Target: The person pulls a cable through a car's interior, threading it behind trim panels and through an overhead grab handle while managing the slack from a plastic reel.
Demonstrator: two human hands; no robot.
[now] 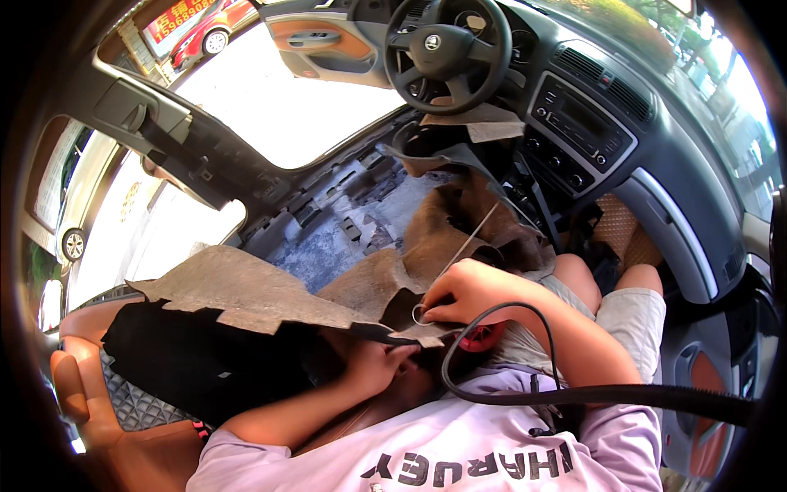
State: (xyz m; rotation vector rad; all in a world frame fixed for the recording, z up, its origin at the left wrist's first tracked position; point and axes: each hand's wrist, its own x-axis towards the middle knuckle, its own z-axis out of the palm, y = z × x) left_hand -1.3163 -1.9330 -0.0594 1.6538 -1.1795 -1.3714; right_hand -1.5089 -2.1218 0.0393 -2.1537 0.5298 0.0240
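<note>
My right hand (pixel 455 291) pinches the looped end of a thin metal rod (pixel 470 239), which slants up over folded brown felt-backed carpet (pixel 438 221). My left hand (pixel 375 365), below it, grips the lower edge of the large, ragged-edged carpet piece (pixel 221 287) lying across me; its black face (pixel 193 365) shows at left. Some of my left fingers are hidden by the carpet. A red round object (pixel 482 339) sits just under my right wrist, partly hidden. A black cable (pixel 590 395) loops beside my right forearm.
I sit inside a car: steering wheel (pixel 447 82) at top, dashboard (pixel 631 156) at right, stripped floor pan (pixel 344 230) ahead. An open door (pixel 320 45) stands beyond the sill. Tan seat (pixel 86 369) is at lower left. Parked cars (pixel 205 33) show outside.
</note>
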